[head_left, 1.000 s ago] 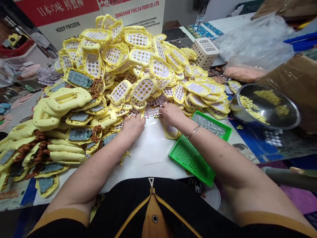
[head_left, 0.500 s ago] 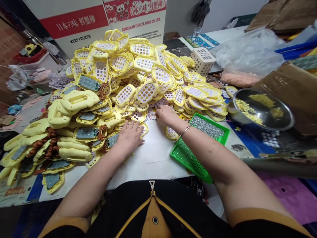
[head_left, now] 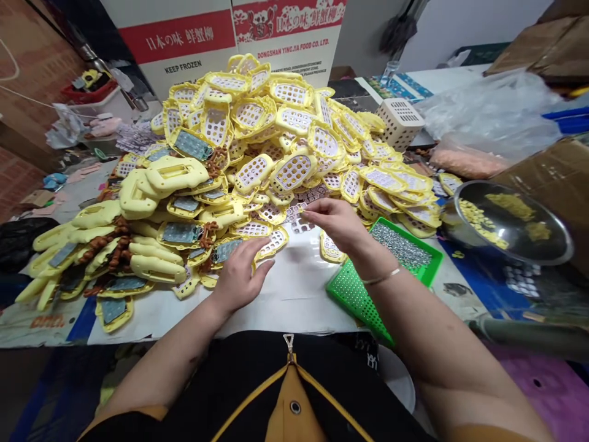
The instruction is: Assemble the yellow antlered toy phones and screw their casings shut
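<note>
My right hand (head_left: 338,224) is closed in a pinch on the edge of a small pale keypad sheet (head_left: 301,226) with a grid of squares, just in front of the pile. My left hand (head_left: 242,276) lies at the left side of the white work surface (head_left: 285,301), thumb apart from the fingers and nothing visible in it. Its fingertips reach a yellow plastic shell (head_left: 272,243) with a white holed panel. Another yellow shell (head_left: 332,247) rests below my right hand.
A tall heap of yellow shells (head_left: 294,170) fills the back. Yellow casings with circuit boards (head_left: 181,232) and brown cords pile up at left. To the right are a green basket (head_left: 354,294) of small silvery screws (head_left: 399,244), a steel bowl (head_left: 559,242) of yellow pieces and a white holed box (head_left: 399,126).
My right hand has drawn back from the pile's edge, pinching the keypad sheet. My left hand has turned, its thumb now standing apart. The whole view has shifted slightly.
</note>
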The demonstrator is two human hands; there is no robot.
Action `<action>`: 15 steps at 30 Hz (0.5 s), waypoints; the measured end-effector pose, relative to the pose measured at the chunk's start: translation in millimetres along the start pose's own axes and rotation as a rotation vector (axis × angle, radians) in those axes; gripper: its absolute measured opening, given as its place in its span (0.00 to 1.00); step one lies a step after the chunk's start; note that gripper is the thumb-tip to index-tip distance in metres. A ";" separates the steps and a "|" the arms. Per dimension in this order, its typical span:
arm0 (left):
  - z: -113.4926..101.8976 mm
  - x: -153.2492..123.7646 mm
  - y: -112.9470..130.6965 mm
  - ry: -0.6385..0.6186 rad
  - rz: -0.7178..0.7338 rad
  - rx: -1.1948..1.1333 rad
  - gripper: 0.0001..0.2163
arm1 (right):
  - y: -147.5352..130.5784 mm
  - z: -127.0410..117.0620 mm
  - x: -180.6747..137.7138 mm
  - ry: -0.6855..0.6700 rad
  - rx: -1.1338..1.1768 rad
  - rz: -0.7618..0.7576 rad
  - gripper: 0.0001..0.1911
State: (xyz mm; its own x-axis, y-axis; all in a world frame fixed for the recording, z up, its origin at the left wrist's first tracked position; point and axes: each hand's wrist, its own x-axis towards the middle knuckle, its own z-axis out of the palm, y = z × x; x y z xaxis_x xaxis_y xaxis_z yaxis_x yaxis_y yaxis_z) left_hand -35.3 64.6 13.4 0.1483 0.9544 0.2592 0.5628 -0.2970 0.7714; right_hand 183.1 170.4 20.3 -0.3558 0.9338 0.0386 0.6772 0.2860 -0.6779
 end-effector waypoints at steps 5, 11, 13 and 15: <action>11.9 -9.9 3.2 -0.139 -0.443 -0.722 0.25 | -25.5 34.1 -54.7 0.080 0.932 0.155 0.19; 6.4 -38.2 -1.6 -0.005 -0.219 -0.294 0.21 | -24.2 65.5 -92.7 0.080 0.741 0.256 0.15; -0.4 -48.7 -7.5 0.006 0.009 -0.057 0.14 | -21.5 69.9 -101.4 0.060 0.648 0.264 0.10; -5.8 -55.2 -12.0 -0.006 0.188 0.156 0.11 | -20.5 73.7 -108.6 0.041 0.566 0.260 0.07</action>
State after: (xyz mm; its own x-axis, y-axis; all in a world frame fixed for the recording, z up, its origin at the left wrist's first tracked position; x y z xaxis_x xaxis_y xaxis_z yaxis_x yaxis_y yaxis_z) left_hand -54.9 15.3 -6.8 0.2664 0.8832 0.3860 0.6439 -0.4611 0.6105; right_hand 160.4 47.3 -24.1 -0.1920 0.9683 -0.1597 0.2879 -0.1000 -0.9524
